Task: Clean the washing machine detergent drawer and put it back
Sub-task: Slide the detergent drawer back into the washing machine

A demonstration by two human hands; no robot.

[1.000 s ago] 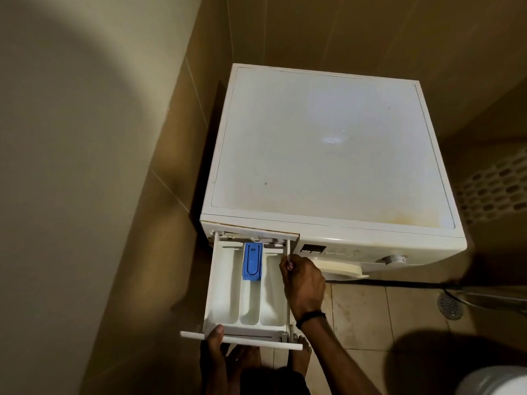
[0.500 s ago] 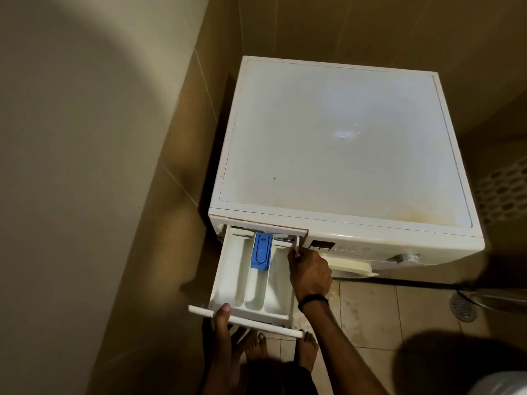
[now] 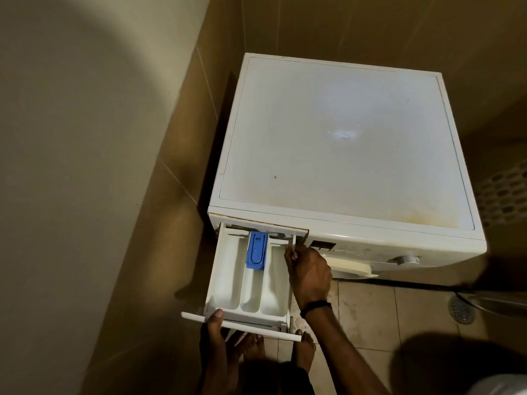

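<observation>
By the tiled wall (image 3: 182, 155), left hand (image 3: 217, 333) grips the detergent drawer (image 3: 228, 280); right hand (image 3: 309, 272) seemingly pinches its side.

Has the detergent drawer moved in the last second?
Yes, slightly: the detergent drawer has slid inward; less of it sticks out of the washing machine, and its blue insert sits closer to the slot.

I saw the detergent drawer (image 3: 225, 280) sticking out from the left front of the washing machine (image 3: 342, 138), wall (image 3: 85, 166) on its left, floor drain (image 3: 462, 309) well off right.
</observation>
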